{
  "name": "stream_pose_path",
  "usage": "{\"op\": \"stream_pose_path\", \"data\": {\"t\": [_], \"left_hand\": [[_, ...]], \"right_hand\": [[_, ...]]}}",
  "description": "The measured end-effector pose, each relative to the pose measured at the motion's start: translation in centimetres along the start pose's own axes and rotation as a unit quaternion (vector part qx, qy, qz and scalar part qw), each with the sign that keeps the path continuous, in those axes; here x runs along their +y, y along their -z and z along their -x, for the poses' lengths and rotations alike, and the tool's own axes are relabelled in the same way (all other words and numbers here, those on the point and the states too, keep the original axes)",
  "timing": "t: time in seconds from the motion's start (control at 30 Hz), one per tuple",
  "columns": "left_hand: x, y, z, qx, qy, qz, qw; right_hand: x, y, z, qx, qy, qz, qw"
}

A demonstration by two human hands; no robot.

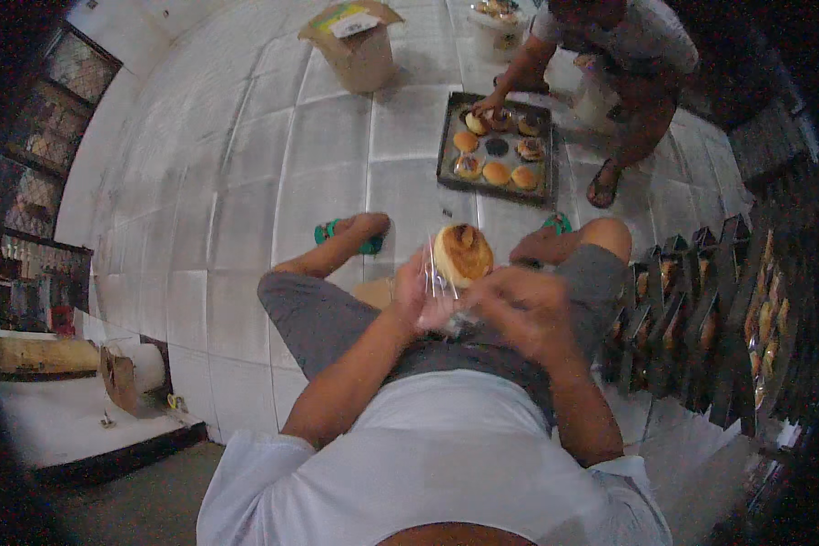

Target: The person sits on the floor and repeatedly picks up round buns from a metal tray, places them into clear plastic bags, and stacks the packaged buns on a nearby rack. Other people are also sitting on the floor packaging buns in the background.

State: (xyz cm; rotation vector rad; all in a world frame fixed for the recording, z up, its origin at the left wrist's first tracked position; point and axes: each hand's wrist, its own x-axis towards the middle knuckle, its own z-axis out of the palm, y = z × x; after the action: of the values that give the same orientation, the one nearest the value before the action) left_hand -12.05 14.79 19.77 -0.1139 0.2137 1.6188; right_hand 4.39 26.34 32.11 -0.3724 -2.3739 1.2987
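Note:
A round bun (465,256) with a browned top sits in front of my lap, in a clear plastic bag (441,276) that catches the light. My left hand (413,290) holds the bagged bun from its left side. Close below the bun, my right hand (525,307) is blurred, its fingers bunched at the lower edge of the plastic. Its fingertips are hard to make out.
Ahead on the tiled floor lies a dark baking tray (443,174) with several buns, some wrapped. Another person's hand (491,106) reaches into it. A covered bucket (362,61) stands farther back. To my right is a rack of dark trays (676,307); a large roll (136,372) rests at left.

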Motion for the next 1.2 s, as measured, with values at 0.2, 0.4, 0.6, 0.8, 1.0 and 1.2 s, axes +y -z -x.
{"op": "stream_pose_path", "data": {"t": [0.2, 0.4, 0.6, 0.8, 1.0, 1.2], "left_hand": [[-1.6, -4.0, 0.6, -0.056, 0.014, 0.023, 0.998], [-2.6, -4.6, -0.3, -0.076, -0.021, 0.020, 0.997], [-1.9, -6.1, -1.9, 0.210, -0.128, 0.086, 0.966], [-1.6, -6.3, -2.6, -0.002, -0.110, 0.023, 0.994], [-1.6, -5.8, -4.1, 0.184, -0.160, -0.054, 0.968], [-0.5, -5.4, -3.8, 0.171, -0.067, 0.067, 0.981]], "right_hand": [[-2.4, -2.3, 3.8, 0.054, 0.015, -0.022, 0.998], [-3.5, -4.3, 3.0, -0.026, 0.088, 0.191, 0.977], [-4.6, 1.5, 2.9, -0.184, 0.024, -0.075, 0.980], [-2.5, -2.3, 0.9, 0.007, 0.090, 0.093, 0.992], [-1.3, -3.9, -0.4, -0.040, 0.047, 0.180, 0.982], [-1.6, 5.3, 2.6, -0.006, 0.035, 0.047, 0.998]]}}
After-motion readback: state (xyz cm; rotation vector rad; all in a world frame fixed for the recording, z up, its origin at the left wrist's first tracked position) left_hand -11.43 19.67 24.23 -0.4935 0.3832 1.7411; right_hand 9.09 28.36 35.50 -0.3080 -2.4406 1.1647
